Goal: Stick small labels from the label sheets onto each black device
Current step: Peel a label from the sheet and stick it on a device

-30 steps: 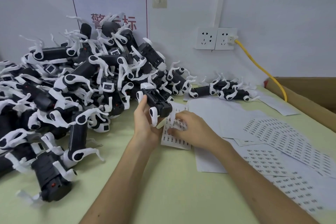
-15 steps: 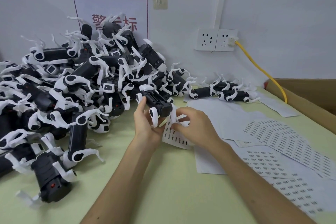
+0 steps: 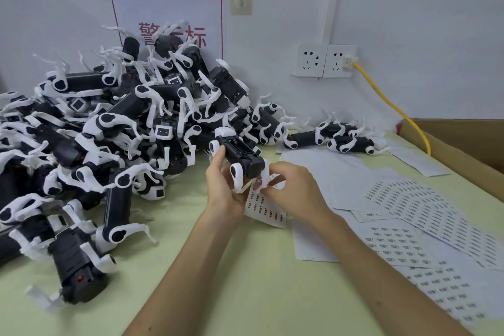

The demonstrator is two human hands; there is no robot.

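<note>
Black-bodied with white legs, the device (image 3: 243, 155) sits clamped in the left hand (image 3: 223, 189), held tilted just above the bench (image 3: 245, 275). The right hand (image 3: 296, 191) pinches at its near leg, over a label sheet (image 3: 268, 210); what it pinches I cannot tell. A pile (image 3: 109, 128) of like devices lies left.
</note>
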